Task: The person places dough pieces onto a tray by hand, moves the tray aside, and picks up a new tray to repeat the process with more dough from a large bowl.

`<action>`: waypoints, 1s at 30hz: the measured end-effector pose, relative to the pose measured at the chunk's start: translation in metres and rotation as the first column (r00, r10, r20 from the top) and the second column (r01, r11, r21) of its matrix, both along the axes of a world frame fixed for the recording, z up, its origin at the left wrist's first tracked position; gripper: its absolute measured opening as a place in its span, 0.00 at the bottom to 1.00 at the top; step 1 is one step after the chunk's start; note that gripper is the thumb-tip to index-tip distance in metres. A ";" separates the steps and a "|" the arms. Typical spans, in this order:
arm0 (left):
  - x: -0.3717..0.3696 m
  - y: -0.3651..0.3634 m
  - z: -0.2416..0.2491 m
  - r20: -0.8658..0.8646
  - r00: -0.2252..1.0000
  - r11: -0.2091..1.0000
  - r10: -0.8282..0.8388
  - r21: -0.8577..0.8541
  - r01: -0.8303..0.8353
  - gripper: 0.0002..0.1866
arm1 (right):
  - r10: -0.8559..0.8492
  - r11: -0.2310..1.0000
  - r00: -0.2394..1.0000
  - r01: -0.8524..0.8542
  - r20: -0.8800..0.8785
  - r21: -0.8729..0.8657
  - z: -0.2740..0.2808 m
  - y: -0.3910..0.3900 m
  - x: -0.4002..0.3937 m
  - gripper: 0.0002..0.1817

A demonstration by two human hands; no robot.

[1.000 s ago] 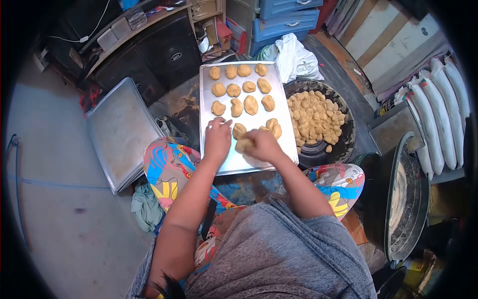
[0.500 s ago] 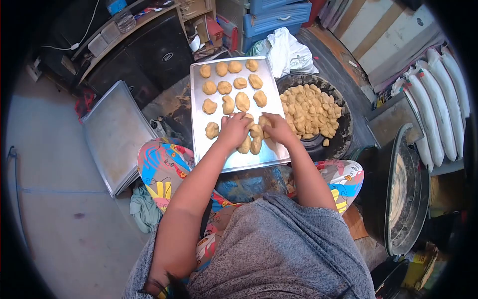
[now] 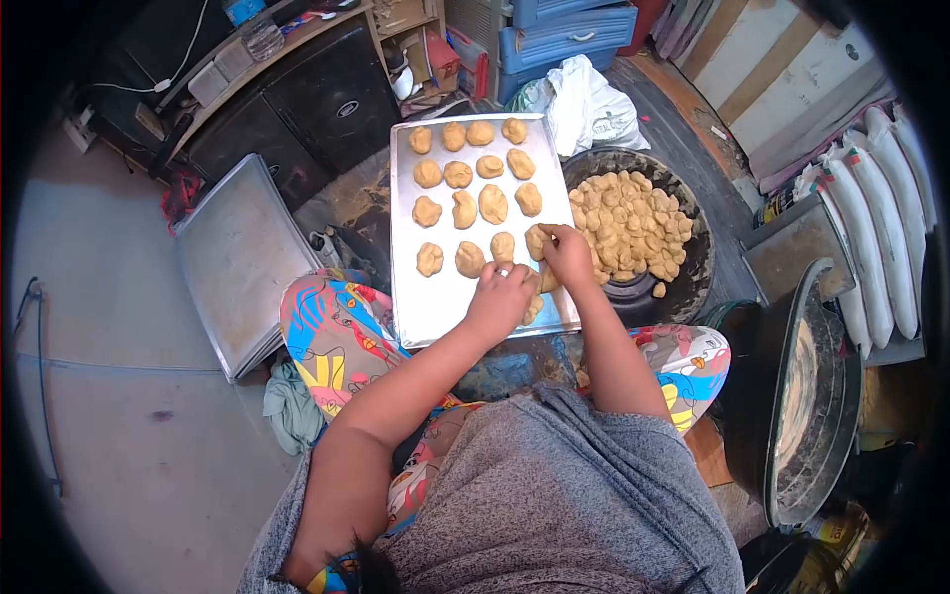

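Note:
A metal baking tray (image 3: 435,315) lies in front of me with rows of tan dough pieces (image 3: 493,204) on it. My right hand (image 3: 568,259) is at the tray's right edge, thumb and fingers closed on a dough piece (image 3: 537,242) at the end of the fourth row. Lower and to the left, my left hand (image 3: 503,300) is curled over more dough lumps (image 3: 532,311), which it partly hides. Its fingertips are mostly covered by the hand itself. Just beyond the tray's right side stands a round black basin (image 3: 699,259) heaped with similar dough pieces (image 3: 633,223).
Stacked metal trays (image 3: 242,262) lean at my left. A large black tub (image 3: 782,396) stands tilted at my right, near full white sacks (image 3: 871,228). Behind the basin sit a white plastic bag (image 3: 594,109) and blue drawers (image 3: 569,45). A dark speaker (image 3: 332,94) is at back left.
Two dough pieces now sit apart in the fourth row, where my hands were. My left hand has moved toward me and right, while my right hand stays near the tray's right edge.

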State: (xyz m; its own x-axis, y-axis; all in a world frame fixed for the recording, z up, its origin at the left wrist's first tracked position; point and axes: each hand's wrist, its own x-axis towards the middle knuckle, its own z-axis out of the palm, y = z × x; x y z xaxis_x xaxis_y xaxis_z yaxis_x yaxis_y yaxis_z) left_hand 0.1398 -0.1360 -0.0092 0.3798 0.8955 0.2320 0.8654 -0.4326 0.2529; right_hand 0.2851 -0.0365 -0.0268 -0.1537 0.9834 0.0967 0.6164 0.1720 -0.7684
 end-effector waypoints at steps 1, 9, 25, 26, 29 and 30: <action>0.002 -0.002 -0.001 -0.004 1.000 1.000 0.007 -0.029 -0.007 0.15 | 0.001 1.000 1.000 -0.001 -0.001 0.001 -0.001 0.003 0.001 0.15; -0.025 -0.009 0.003 0.197 0.956 0.966 0.216 0.098 -0.238 0.13 | 0.053 0.999 0.989 -0.054 0.135 0.007 0.003 -0.002 0.006 0.18; -0.061 -0.046 0.008 0.118 0.961 0.960 0.249 -0.160 -0.229 0.11 | 0.100 0.903 0.897 -0.264 0.431 0.340 0.023 -0.107 -0.012 0.22; -0.070 -0.053 0.006 0.096 0.945 0.943 0.311 -0.151 -0.295 0.08 | 0.101 0.899 0.896 -0.268 0.432 0.346 0.024 -0.105 -0.015 0.22; -0.088 -0.066 0.018 0.182 0.910 0.917 0.371 -0.225 -0.329 0.11 | 0.188 0.908 0.949 -0.266 0.252 0.322 0.033 -0.099 -0.031 0.15; -0.091 -0.070 0.023 0.280 0.884 0.917 0.374 -0.254 -0.307 0.13 | 0.192 0.908 0.949 -0.269 0.252 0.321 0.036 -0.100 -0.042 0.15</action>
